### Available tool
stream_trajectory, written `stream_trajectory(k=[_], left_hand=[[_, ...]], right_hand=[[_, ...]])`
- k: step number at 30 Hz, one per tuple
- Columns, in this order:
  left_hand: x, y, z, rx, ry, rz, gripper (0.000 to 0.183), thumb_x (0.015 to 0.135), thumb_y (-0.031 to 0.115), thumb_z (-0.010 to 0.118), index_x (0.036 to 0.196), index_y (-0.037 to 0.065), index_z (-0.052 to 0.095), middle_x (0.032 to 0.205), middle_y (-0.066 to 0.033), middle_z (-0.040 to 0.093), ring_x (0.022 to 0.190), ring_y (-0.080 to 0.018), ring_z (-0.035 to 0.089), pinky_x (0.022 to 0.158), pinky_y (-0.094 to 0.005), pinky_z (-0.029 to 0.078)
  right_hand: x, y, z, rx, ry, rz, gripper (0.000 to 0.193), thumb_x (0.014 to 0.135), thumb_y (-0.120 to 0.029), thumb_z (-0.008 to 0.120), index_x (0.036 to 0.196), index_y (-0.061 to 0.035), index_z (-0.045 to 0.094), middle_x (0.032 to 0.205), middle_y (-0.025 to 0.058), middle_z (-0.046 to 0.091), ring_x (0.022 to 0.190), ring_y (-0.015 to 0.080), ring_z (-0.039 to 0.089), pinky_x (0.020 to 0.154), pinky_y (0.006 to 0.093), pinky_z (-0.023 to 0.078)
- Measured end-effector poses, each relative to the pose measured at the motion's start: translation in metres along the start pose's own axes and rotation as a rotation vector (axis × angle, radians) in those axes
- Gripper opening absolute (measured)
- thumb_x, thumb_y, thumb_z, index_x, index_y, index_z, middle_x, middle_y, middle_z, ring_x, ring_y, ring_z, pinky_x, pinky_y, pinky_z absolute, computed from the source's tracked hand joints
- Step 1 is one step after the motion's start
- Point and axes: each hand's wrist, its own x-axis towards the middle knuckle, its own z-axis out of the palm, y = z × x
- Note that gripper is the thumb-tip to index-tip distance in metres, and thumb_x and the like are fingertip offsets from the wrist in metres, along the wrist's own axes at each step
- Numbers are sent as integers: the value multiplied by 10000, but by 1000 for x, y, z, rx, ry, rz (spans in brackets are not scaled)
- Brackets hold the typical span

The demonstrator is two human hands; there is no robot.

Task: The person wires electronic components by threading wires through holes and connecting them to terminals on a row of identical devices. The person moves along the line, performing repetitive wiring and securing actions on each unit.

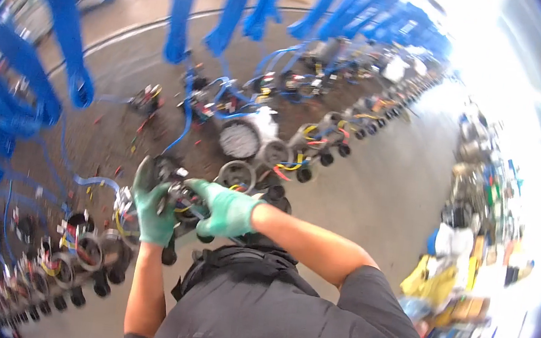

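Note:
In green gloves, both my hands meet over the near edge of a dark workbench, close to my body. My left hand [156, 209] is closed around the side of a dark part with metal bits and wires [177, 193]; its exact kind is blurred. My right hand [229, 211] comes in from the right, its fingers bent onto the same part, with some fingertips hidden. A grey round housing [237, 176] with a yellow wire inside stands just beyond my right hand. Behind it is a round tub [240, 139] filled with small pale pieces.
Long blue bundles [180, 12] hang over the dark bench [154, 132], some with thin blue cords running down. Several round housings with coloured wires [91, 249] line the bench's near edge on both sides. At right, beyond the grey floor [362, 186], lie piled goods and a yellow bag [431, 281].

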Motion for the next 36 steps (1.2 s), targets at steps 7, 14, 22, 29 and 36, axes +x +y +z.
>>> stream_trajectory(k=[7,14,22,29,36], left_hand=[[-13,-8,-5,140,-56,-278,116,946,-19,750,1048,36,740,1501,-30,502,817,-71,510,755,-218,442],[-14,-9,-9,77,-42,-264,89,971,7,725,1055,36,723,1039,21,647,816,-36,494,749,-197,418],[7,4,14,251,97,-200,72,950,1,729,1022,7,728,1614,-113,429,1231,-209,598,1006,-300,477],[17,-4,57,516,268,-398,51,979,-19,668,1019,-17,700,1596,-141,416,1210,-241,649,1022,-331,533],[8,-10,73,973,303,-123,158,858,58,742,1014,35,729,1395,-212,620,1261,-423,573,1090,-485,442]], right_hand=[[-75,6,-7,-349,414,57,935,780,-304,782,1605,-81,402,1325,306,587,1203,476,616,1050,522,508],[-120,80,-23,-207,684,-47,917,770,-260,796,1580,-34,430,1345,295,618,1268,411,612,1106,459,488],[-175,172,-129,145,942,326,816,813,-129,820,1560,-72,495,1317,175,649,1200,282,653,1046,395,537],[-158,257,-264,-298,838,411,756,802,-221,812,1486,-16,562,1382,265,639,1227,378,666,1046,413,534],[-68,335,-291,-565,635,243,721,895,-362,743,1525,-86,528,1380,260,620,1296,437,586,1108,503,471]])
